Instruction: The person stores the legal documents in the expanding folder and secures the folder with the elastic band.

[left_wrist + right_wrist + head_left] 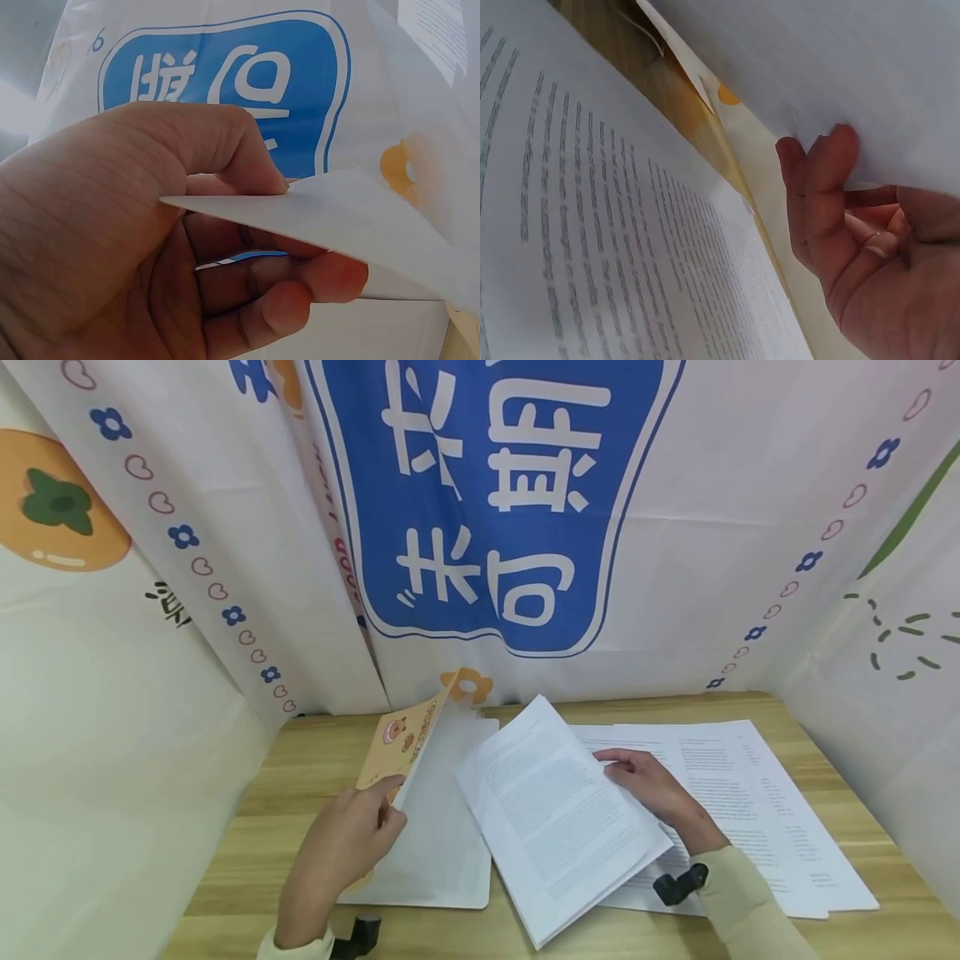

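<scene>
A folder (442, 835) with a cartoon-printed orange cover (397, 739) lies on the left of the table, its cover lifted steeply. My left hand (348, 831) pinches the cover's edge between thumb and fingers; the left wrist view shows the pale edge of the cover (345, 210) between them. Tilted to the folder's right is a small stack of printed sheets (562, 818), its left side overlapping the folder. My right hand (652, 785) grips this stack at its right edge, with fingers (832, 165) against the underside in the right wrist view.
More printed sheets (750, 810) lie spread on the right of the wooden table (247, 852), partly under the held stack. A printed cloth (675, 610) hangs behind the table's back edge, with cloth walls on both sides.
</scene>
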The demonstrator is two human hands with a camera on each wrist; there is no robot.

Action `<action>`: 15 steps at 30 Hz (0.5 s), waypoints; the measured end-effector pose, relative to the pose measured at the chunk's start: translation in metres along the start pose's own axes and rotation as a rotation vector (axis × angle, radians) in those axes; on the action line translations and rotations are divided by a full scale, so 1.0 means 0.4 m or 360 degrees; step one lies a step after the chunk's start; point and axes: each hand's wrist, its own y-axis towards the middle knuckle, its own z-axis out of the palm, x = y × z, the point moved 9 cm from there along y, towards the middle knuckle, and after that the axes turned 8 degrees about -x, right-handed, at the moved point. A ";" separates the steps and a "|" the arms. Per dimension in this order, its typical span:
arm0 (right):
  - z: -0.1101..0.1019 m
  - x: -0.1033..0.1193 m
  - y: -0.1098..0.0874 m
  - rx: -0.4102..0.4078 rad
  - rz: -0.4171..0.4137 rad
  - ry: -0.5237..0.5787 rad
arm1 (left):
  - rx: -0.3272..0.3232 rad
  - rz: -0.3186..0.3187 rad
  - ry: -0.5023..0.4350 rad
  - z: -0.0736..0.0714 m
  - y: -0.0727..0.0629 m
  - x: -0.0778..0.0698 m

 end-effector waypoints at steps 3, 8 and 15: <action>0.016 -0.003 0.006 0.0014 0.0074 0.0101 | 0.0004 0.0001 0.0000 -0.001 0.001 0.001; 0.047 -0.014 0.013 0.0029 0.0187 0.0269 | 0.0006 -0.0003 -0.0006 -0.004 0.001 -0.001; 0.067 -0.038 0.024 -0.0002 0.0293 0.0383 | 0.0043 -0.0025 -0.0021 0.004 -0.003 -0.003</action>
